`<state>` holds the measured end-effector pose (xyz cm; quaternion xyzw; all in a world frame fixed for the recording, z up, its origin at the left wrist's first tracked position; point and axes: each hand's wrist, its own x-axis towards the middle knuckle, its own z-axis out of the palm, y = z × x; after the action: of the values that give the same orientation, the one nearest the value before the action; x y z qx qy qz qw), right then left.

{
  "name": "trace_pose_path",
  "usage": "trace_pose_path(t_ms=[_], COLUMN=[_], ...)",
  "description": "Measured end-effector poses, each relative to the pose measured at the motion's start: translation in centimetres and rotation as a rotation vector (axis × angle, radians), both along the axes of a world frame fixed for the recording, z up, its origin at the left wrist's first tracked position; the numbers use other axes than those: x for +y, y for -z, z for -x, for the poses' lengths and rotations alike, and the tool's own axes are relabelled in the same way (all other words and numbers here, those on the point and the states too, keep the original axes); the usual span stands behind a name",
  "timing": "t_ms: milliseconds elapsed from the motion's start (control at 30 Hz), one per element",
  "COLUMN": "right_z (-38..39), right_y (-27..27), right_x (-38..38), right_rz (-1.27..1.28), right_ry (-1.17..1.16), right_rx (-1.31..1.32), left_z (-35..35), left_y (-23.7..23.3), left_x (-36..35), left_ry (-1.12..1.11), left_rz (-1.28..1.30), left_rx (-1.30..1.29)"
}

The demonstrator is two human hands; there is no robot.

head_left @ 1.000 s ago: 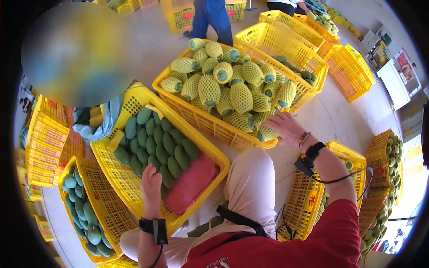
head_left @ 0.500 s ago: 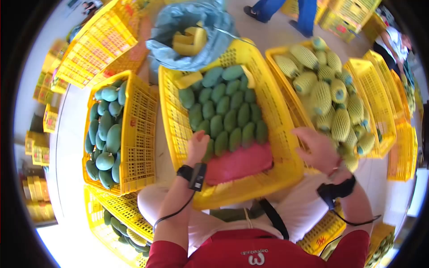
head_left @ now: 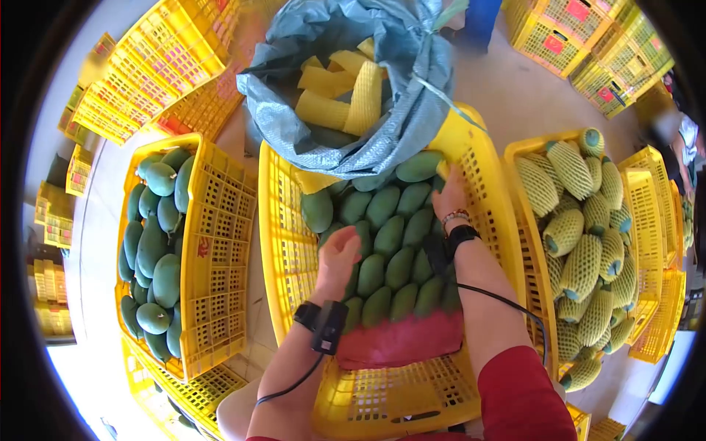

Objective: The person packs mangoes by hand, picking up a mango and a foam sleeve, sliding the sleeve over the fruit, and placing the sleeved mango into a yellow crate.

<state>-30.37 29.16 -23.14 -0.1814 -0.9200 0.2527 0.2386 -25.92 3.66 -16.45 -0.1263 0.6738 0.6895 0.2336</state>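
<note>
Rows of green mangoes (head_left: 397, 268) lie packed in a yellow plastic crate (head_left: 283, 264) in front of me, with a red-pink sheet (head_left: 401, 342) along their near side. Over the left part of the rows hovers my left hand (head_left: 338, 261), its fingers loosely curved and holding nothing I can see. My right hand (head_left: 450, 197) reaches to the far right corner of the crate, its fingers closed at a yellow foam net sleeve (head_left: 442, 169). Some of that grip is hidden. A blue woven sack (head_left: 272, 110) with several yellow foam net sleeves (head_left: 364, 99) inside overhangs the crate's far end.
To the left stands a yellow crate (head_left: 220, 257) of unwrapped mangoes (head_left: 152, 246). On the right, another crate (head_left: 526, 242) holds mangoes in foam nets (head_left: 585, 257). Stacked yellow crates (head_left: 158, 70) rise at the back left, more (head_left: 562, 44) at the back right. A blue trouser leg (head_left: 482, 22) shows behind.
My right hand has moved from beyond the crate's right side to its far right corner. My left hand remains over the left mangoes. The view has shifted, bringing the sack closer.
</note>
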Motion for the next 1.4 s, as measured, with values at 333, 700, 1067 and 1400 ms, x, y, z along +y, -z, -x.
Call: trace_pose_path(t_ms=[333, 700, 1067, 1400], right_z=[1.0, 6.9, -19.7, -35.4], right_y=[-0.9, 4.0, -14.5, -19.5], right_x=[-6.9, -11.0, -5.3, -13.1], right_rz=[0.943, 0.833, 2.093, 2.15], right_ry=[-0.126, 0.143, -0.32, -0.447], right_rx=[-0.282, 0.166, 0.315, -0.258], left_z=[-0.8, -7.9, -11.1, -20.4], left_y=[5.7, 9.1, 4.2, -2.2], left_x=[1.2, 3.1, -0.2, -2.9], left_ry=[-0.093, -0.392, -0.357, 0.324], left_rz=[0.071, 0.012, -0.593, 0.532], left_rx=[0.073, -0.06, -0.434, 0.925])
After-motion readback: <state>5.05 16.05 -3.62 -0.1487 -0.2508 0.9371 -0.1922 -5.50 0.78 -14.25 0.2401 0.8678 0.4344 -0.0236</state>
